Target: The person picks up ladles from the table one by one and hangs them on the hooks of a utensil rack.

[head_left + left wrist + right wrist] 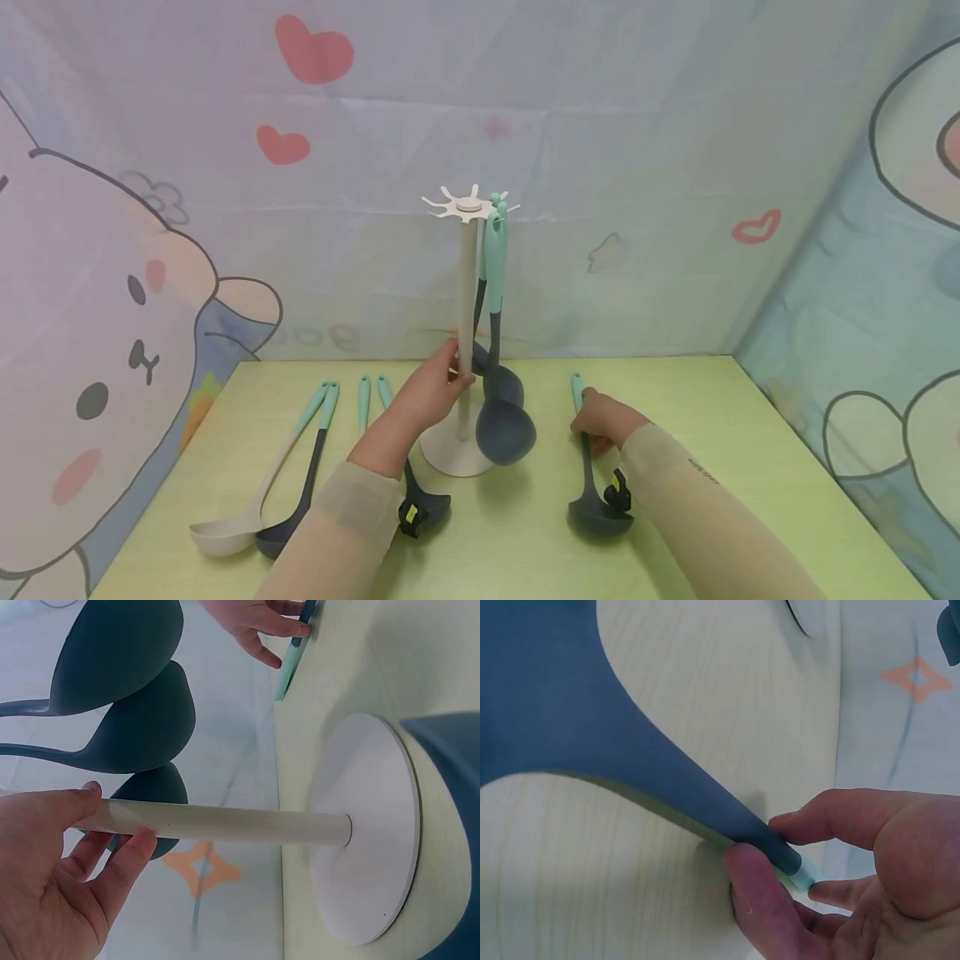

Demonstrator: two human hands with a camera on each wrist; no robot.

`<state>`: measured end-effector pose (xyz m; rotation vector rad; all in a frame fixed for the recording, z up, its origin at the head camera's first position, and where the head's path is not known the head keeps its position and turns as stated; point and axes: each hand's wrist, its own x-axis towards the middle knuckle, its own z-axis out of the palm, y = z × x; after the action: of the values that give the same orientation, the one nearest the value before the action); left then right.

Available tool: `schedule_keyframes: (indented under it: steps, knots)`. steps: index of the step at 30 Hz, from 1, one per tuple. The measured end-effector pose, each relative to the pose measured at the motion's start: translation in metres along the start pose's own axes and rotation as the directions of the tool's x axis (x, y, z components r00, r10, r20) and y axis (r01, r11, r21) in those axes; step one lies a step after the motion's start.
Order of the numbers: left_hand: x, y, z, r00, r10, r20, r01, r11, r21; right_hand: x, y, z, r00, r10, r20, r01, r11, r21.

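Observation:
A white utensil stand [468,287] with a hooked top rises from a round base [448,457]. My left hand [429,392] grips its post, thumb on one side and fingers on the other, as the left wrist view shows. Several dark ladles [506,433] with mint handles hang from the right side of the hooks. To the right, another dark ladle [598,518] lies on the table, bowl toward me. My right hand [606,417] pinches this ladle around where its dark shaft [742,821] meets the mint handle [804,876].
Left of the stand, a pale ladle [225,537] and a dark ladle [279,540] lie on the table [517,533]. Another dark ladle [431,510] and a mint handle [364,396] are partly hidden by the left arm. A printed curtain [637,150] hangs behind.

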<state>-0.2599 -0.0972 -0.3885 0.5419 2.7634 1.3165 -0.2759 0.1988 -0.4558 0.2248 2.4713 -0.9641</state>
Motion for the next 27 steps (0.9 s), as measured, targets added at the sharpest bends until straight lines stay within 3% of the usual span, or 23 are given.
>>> schedule_keyframes:
  steps: [18,27]
  knots:
    - [-0.0002,-0.0015,0.0030,1.000,-0.003,-0.003,0.003,1.000,0.020,0.0049,0.0058,0.0020,0.999,-0.036,-0.038,0.035,0.999,-0.027]
    - [0.0001,-0.0052,0.0025,1.000,0.000,0.026,0.000,1.000,0.002,0.0043,0.0056,0.0024,0.999,-0.028,-0.028,0.028,0.999,-0.016]
